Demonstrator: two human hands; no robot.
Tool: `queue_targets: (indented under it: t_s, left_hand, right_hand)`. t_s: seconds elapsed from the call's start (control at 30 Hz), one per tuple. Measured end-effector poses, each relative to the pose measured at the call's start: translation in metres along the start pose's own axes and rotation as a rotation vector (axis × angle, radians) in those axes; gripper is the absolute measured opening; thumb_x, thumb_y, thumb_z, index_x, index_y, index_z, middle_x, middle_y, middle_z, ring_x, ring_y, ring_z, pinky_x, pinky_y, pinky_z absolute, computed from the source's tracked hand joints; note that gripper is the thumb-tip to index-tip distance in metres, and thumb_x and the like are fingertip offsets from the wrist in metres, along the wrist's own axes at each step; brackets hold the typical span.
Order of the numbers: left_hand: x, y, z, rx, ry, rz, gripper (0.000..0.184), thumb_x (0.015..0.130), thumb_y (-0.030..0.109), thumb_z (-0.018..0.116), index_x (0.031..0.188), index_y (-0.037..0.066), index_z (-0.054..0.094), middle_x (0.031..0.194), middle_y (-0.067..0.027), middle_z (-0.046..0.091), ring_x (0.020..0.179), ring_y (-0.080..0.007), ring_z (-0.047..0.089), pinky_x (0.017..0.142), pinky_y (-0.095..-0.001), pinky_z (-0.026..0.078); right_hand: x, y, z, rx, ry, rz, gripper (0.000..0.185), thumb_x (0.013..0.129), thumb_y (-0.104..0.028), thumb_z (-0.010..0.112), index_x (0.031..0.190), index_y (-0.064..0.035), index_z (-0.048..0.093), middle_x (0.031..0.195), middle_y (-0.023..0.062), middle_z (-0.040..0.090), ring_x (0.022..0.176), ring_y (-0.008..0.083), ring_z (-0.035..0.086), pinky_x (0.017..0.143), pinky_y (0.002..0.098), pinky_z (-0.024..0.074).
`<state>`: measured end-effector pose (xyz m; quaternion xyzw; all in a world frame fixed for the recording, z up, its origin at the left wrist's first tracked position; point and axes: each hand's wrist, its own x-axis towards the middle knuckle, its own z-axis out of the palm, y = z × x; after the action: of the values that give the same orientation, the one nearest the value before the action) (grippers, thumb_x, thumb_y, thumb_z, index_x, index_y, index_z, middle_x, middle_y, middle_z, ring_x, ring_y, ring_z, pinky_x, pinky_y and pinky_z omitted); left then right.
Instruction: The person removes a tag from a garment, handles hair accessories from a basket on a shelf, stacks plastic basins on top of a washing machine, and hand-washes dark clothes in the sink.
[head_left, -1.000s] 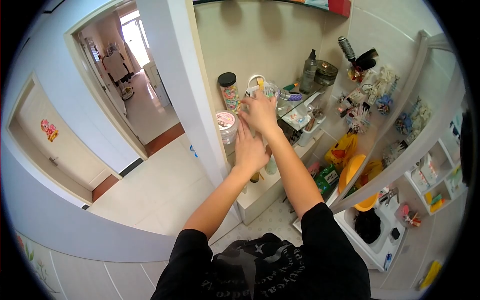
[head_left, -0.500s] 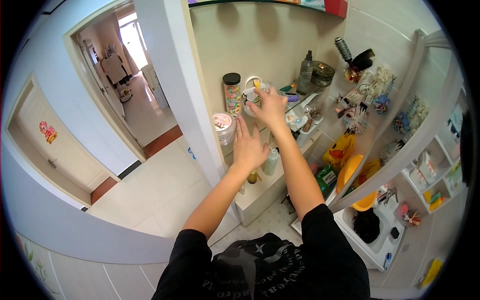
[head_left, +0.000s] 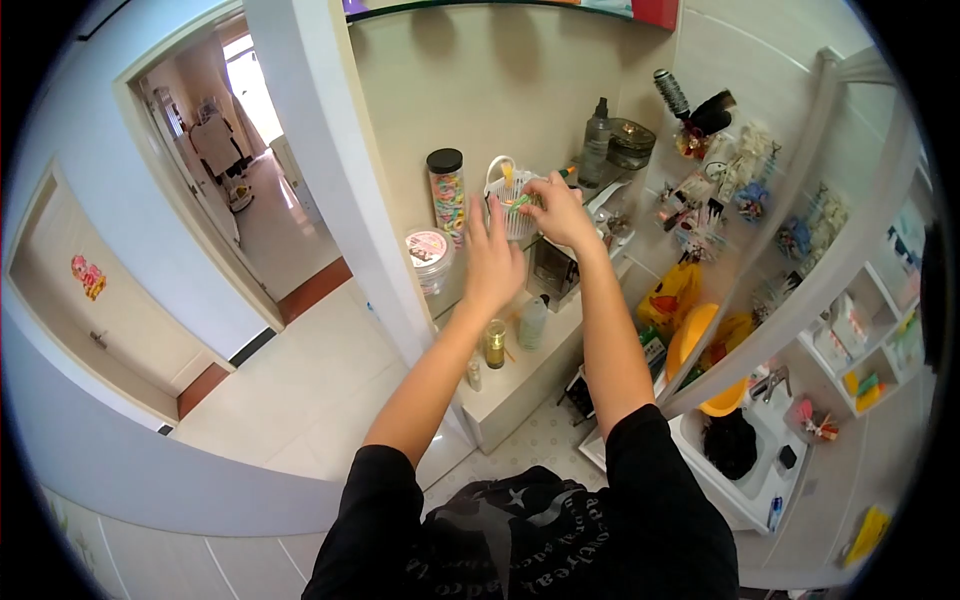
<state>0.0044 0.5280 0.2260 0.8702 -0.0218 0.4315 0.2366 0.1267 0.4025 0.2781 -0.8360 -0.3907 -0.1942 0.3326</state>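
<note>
A small white basket [head_left: 517, 222] with an upright handle stands on the glass shelf, with small colourful items in it. My right hand [head_left: 560, 212] is at the basket's right side, its fingers pinched at a small green item [head_left: 521, 202] over the rim. My left hand [head_left: 492, 262] is raised at the basket's near left side, fingers stretched and holding nothing. Left of it stand a tall black-lidded jar of colourful pieces [head_left: 447, 196] and a round clear tub with a pink-and-white lid [head_left: 428, 258].
Behind the basket are a dark spray bottle [head_left: 595, 145] and a dark glass box [head_left: 630, 146]. Below stand a pale green bottle [head_left: 533, 323] and a small yellow bottle [head_left: 495, 343]. Brushes and hair clips hang at the right, above a yellow basin [head_left: 690, 345] and a sink [head_left: 760, 455].
The view has shifted, so the shelf items appear further left. My right hand has closed at the green item by the basket. My left hand has lifted away from the tub toward the basket.
</note>
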Motion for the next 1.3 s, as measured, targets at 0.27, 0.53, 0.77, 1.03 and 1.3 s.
queue_targets:
  t_s: [0.27,0.53,0.77,1.03,1.3]
  left_hand:
    - [0.023,-0.015,0.010,0.003,0.060,-0.090,0.049,0.098,0.007,0.052,0.146,0.010,0.045,0.150,-0.0282,0.039,0.130,-0.0477,0.048,0.104,-0.0497,0.046]
    - [0.024,-0.017,0.008,-0.099,0.095,-0.127,0.021,0.100,0.010,0.054,0.119,0.009,0.062,0.121,-0.0176,0.063,0.106,-0.0394,0.063,0.085,-0.0476,0.052]
    - [0.026,-0.018,0.006,-0.148,0.122,-0.102,0.023,0.098,0.009,0.055,0.121,0.008,0.060,0.112,-0.0169,0.066,0.100,-0.0390,0.065,0.081,-0.0468,0.052]
    - [0.020,-0.016,0.011,-0.103,0.173,-0.130,0.029,0.098,0.009,0.055,0.128,0.009,0.059,0.112,-0.0183,0.069,0.100,-0.0378,0.067,0.082,-0.0467,0.053]
    - [0.020,-0.025,0.017,-0.120,0.156,-0.163,0.035,0.096,0.007,0.056,0.131,0.008,0.060,0.125,-0.0193,0.066,0.108,-0.0378,0.067,0.089,-0.0454,0.053]
  right_hand:
    - [0.000,0.007,-0.010,0.146,-0.104,-0.044,0.030,0.083,-0.026,0.080,0.106,-0.0110,0.068,0.100,0.0145,0.055,0.093,0.0325,0.058,0.081,0.0390,0.0476]
    - [-0.019,-0.005,0.009,0.017,0.224,-0.078,0.028,0.084,-0.031,0.078,0.106,-0.0148,0.075,0.095,0.0117,0.057,0.090,0.0296,0.059,0.078,0.0424,0.0419]
    - [-0.016,-0.023,0.011,-0.111,0.141,-0.145,0.025,0.085,-0.025,0.075,0.109,-0.0191,0.075,0.099,0.0091,0.056,0.096,0.0273,0.057,0.082,0.0418,0.0346]
    - [-0.023,-0.016,0.005,-0.125,0.201,-0.133,0.026,0.079,-0.030,0.080,0.101,-0.0164,0.075,0.097,0.0084,0.054,0.094,0.0262,0.055,0.080,0.0408,0.0327]
    - [-0.019,-0.023,0.013,-0.154,0.193,-0.186,0.025,0.077,-0.036,0.081,0.083,-0.0132,0.072,0.094,0.0082,0.051,0.096,0.0271,0.053,0.081,0.0406,0.0322]
